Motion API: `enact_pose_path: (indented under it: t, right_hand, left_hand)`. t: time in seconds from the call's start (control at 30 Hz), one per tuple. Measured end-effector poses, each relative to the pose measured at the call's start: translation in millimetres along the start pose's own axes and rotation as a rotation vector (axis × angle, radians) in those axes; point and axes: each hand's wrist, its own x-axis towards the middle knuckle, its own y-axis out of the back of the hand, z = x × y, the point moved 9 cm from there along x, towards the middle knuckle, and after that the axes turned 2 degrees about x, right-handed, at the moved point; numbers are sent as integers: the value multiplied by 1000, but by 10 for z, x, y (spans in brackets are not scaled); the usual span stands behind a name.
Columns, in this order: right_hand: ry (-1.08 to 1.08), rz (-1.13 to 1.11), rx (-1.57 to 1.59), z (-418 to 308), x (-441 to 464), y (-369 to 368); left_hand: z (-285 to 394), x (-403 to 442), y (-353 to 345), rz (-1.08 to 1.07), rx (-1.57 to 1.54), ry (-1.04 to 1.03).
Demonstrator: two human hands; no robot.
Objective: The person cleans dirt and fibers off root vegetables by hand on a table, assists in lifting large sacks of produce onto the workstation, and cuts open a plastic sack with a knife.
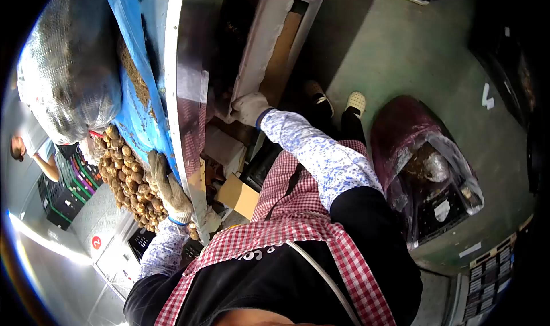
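Observation:
A heap of small round brown bulbs [123, 174] lies on the blue plastic sheet [129, 120] of the worktop. My left hand [171, 194], in a dirty knitted glove, rests along the right side of the heap, its fingers stretched out towards the blue sheet. Below the worktop's metal edge [179, 114], my right hand [250, 108], in a pale glove, reaches to the lower end of a white foam box [266, 40]. Its fingers are mostly hidden in shade, so whether it grips anything cannot be made out.
A full silvery mesh sack [71, 68] stands beyond the heap. Cardboard flaps [238, 195] stick out under the worktop. On the floor at right is a dark red bag [401, 125] around a black crate [438, 220]. Another person [37, 148] is near stacked crates [66, 194] at far left.

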Motion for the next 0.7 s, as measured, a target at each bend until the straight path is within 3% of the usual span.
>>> enact_pose_path:
  t: [0.03, 0.13, 0.17, 0.33, 0.4, 0.57, 0.7]
  right_hand:
    - [-10, -133, -140, -68, 160, -186]
    - [193, 398, -395, -381, 486, -261]
    - [196, 427, -445, -396, 657, -401]
    - [20, 270, -826, 82, 1860, -1817]
    - [-19, 206, -751, 186, 1747, -1424]
    - [-3, 163, -609, 211, 1539, -1242]
    - [84, 240, -412, -77, 991, -666]
  left_hand:
    - [-3, 15, 0, 4, -4, 14]
    - [-64, 17, 9, -24, 83, 32]
    - [-72, 23, 7, -35, 99, 44]
    - [-100, 35, 2, -41, 62, 85]
    - [-95, 42, 14, -35, 74, 80]
    - [-112, 39, 40, -30, 61, 87]
    - [-123, 30, 51, -60, 37, 132]
